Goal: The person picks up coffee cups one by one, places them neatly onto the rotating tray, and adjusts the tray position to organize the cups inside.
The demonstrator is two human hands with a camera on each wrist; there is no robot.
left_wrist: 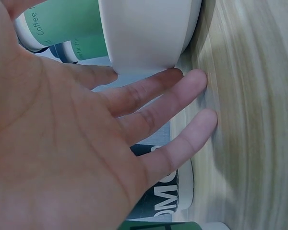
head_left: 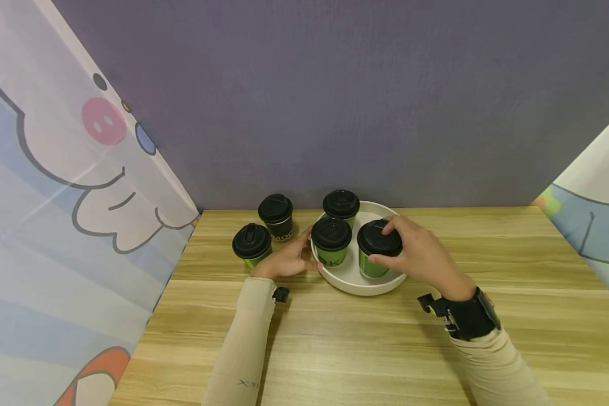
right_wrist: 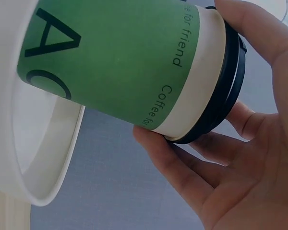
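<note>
A green paper coffee cup (head_left: 373,267) with a black lid stands at the right inside the round white tray (head_left: 361,289). My right hand (head_left: 425,256) holds this cup near its top, thumb and fingers spread around the lid and upper wall, as the right wrist view also shows. My left hand (head_left: 287,261) is at the tray's left side with its fingers extended; in the left wrist view, fingertips (left_wrist: 175,74) rest against the tray's outer wall. Two more lidded green cups, a front one (head_left: 332,257) and a back one (head_left: 342,205), are in the tray.
Left of the tray, a black cup (head_left: 279,226) and a green cup (head_left: 252,242), both lidded, stand on the wooden table (head_left: 335,349). A grey wall (head_left: 345,101) rises behind the table. Cartoon-printed sheets (head_left: 71,197) flank it.
</note>
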